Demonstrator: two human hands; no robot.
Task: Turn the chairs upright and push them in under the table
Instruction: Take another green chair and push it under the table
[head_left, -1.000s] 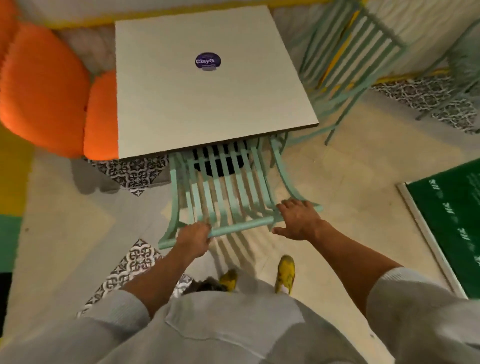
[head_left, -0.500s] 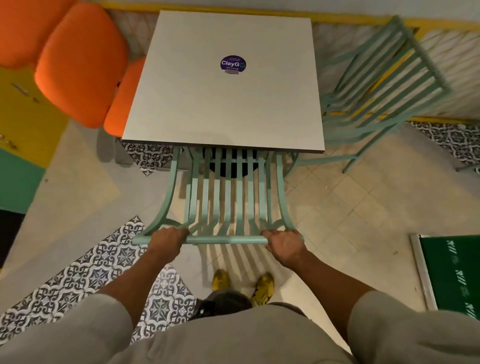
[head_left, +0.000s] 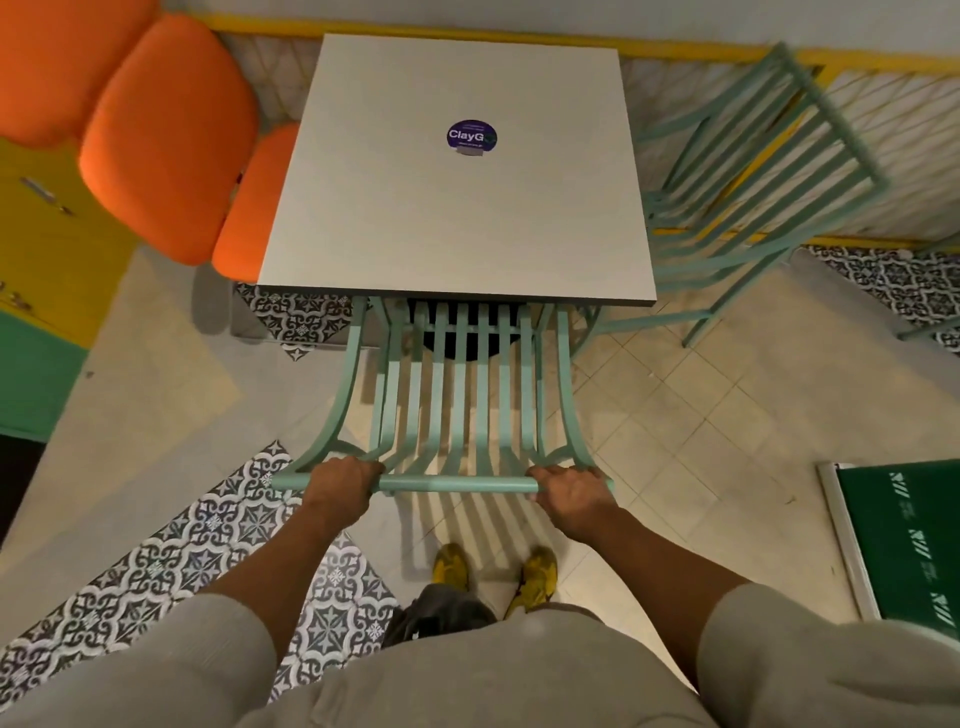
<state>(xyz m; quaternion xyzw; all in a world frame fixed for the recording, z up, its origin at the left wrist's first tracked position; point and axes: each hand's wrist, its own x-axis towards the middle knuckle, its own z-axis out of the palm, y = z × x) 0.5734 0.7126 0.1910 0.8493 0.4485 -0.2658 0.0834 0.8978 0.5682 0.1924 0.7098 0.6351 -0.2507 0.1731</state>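
Observation:
A mint-green slatted chair (head_left: 460, 410) stands upright in front of me, its seat hidden under the near edge of the square grey table (head_left: 457, 208). My left hand (head_left: 340, 480) grips the left end of the chair's top rail. My right hand (head_left: 569, 488) grips the right end of the same rail. A second mint-green chair (head_left: 753, 171) stands at the table's right side, angled, its seat partly under the table edge.
Orange cushioned seats (head_left: 166, 135) line the table's left side. A yellow-edged low wall runs behind the table. A green mat (head_left: 909, 540) lies on the floor at right. Patterned tiles (head_left: 156, 561) lie at my left, my yellow shoes (head_left: 493, 571) below the chair.
The chair back has swung from slanted to square with the table edge. Both hands stay on the top rail, now spread further out towards its ends.

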